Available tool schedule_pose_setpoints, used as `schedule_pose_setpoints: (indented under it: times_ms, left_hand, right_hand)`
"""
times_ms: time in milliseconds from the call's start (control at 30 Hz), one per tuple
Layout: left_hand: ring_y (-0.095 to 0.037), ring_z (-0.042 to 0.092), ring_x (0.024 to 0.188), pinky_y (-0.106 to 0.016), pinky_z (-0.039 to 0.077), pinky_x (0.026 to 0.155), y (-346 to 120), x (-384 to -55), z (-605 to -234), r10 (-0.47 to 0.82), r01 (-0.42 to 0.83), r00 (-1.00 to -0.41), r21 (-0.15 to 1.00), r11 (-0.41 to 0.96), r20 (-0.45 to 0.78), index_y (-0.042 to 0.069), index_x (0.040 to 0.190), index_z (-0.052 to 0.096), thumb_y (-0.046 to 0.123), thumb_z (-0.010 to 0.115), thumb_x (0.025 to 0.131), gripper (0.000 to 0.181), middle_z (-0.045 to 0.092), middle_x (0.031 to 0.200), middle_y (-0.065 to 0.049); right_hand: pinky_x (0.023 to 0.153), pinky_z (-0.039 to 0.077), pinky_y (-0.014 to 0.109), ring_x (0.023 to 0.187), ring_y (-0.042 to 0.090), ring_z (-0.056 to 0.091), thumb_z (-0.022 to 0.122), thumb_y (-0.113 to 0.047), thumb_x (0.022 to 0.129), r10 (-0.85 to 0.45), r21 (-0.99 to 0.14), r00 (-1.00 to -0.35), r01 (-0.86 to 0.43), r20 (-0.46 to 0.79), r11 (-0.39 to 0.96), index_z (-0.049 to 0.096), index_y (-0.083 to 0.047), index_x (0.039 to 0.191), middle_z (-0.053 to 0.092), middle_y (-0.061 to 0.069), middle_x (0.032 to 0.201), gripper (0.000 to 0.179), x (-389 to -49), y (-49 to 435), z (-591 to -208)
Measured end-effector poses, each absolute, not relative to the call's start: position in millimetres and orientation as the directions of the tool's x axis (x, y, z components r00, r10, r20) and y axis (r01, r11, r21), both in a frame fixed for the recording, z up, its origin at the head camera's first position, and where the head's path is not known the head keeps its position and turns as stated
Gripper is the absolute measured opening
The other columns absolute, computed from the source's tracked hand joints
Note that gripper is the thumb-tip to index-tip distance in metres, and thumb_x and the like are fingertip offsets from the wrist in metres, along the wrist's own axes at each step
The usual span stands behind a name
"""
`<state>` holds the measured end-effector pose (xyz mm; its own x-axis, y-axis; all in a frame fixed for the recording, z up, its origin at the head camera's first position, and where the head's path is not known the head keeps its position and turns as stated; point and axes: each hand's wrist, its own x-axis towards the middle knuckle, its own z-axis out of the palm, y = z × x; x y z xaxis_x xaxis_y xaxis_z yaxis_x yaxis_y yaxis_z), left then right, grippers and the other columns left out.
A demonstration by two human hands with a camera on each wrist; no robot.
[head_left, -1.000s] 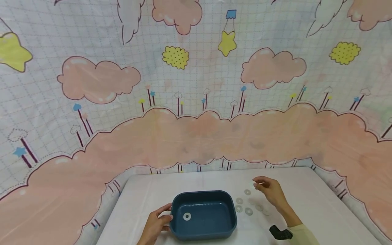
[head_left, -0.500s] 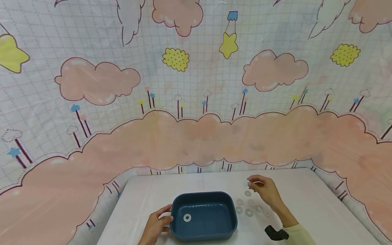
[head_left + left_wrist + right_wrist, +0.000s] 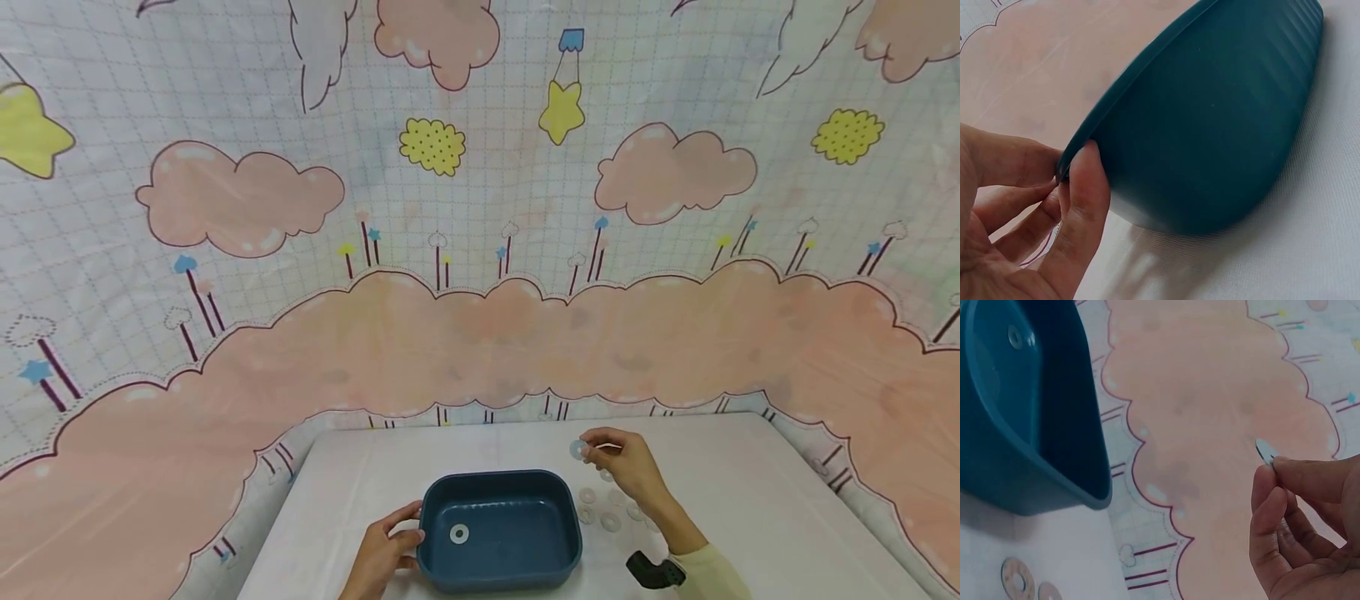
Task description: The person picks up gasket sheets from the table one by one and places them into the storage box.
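Observation:
A blue rectangular plastic basin (image 3: pixel 498 575) stands on the white table, one flat washer (image 3: pixel 459 533) lying on its floor near the left side. My left hand (image 3: pixel 384 546) grips the basin's left rim; in the left wrist view the thumb and fingers (image 3: pixel 1088 181) pinch that rim. Above the table, behind the basin's right corner, my right hand (image 3: pixel 626 462) pinches a thin flat washer (image 3: pixel 577 450) between thumb and fingertips. The right wrist view shows this washer (image 3: pixel 1265 450) tilted, nearly edge-on.
Several loose washers (image 3: pixel 610 522) lie on the table right of the basin, partly hidden by the right forearm. A black band (image 3: pixel 655 571) sits at the right wrist. Behind the white table (image 3: pixel 360 454) hangs a printed cloth (image 3: pixel 480 342) with clouds and stars.
My right hand has moved left toward the basin, carrying its washer over the back of the loose ones. My left hand and the basin have stayed in place.

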<state>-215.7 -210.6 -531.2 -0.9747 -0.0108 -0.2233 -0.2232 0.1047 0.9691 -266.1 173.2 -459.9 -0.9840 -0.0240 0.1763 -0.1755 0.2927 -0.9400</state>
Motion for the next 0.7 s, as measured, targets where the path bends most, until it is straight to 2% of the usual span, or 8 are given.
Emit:
schedule_pose_setpoints:
  times_ms: [133,700]
  left_hand:
    - [-0.017,0.063,0.08,-0.034,0.055,0.06,-210,-216,-533,-0.012,-0.224,-0.974,0.969,0.106,-0.224,-0.004,0.14,0.05,0.002,0.064,0.085,0.056,0.056,0.127,-0.022]
    - [-0.016,0.062,0.079,-0.033,0.055,0.059,-208,-205,-536,-0.019,-0.207,-0.978,0.974,0.089,-0.206,-0.004,0.14,0.05,0.002,0.065,0.086,0.056,0.053,0.13,-0.024]
  right_hand:
    - [0.066,0.053,0.023,0.074,0.009,0.067,0.069,-0.005,0.088,-0.039,-0.941,-0.982,-0.186,0.183,0.282,0.071,0.0,0.107,0.069,0.017,0.098,0.02,-266,165,-461]
    - [0.067,0.055,0.022,0.076,0.017,0.068,0.071,-0.002,0.086,-0.067,-0.973,-0.988,-0.149,0.139,0.174,0.073,0.0,0.103,0.067,0.012,0.093,0.018,-256,120,-465]
